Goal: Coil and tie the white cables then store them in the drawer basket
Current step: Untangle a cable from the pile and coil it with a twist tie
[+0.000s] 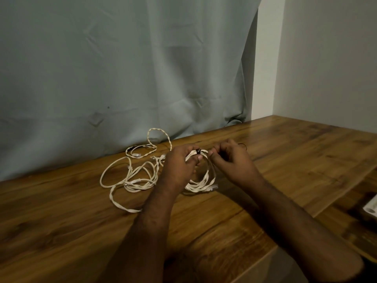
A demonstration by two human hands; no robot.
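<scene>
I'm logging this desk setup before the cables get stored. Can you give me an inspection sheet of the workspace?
Surface: wooden desk, bare at the front.
Job's things: coiled cable held up in both hands, a dark tie around its top.
Clutter: a pale object at the right edge, unclear what.
Grip: left hand closed on the coil beside the tie; right hand pinching at it.
Cables: loose cables tangled at the left, untied.
Surroundings: grey-green curtain, white wall; no drawer basket seen.

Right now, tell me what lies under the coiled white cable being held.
Under the coiled white cable: bare brown wooden table. The left hand covers the coil's left side, hiding what lies beneath there.
</scene>
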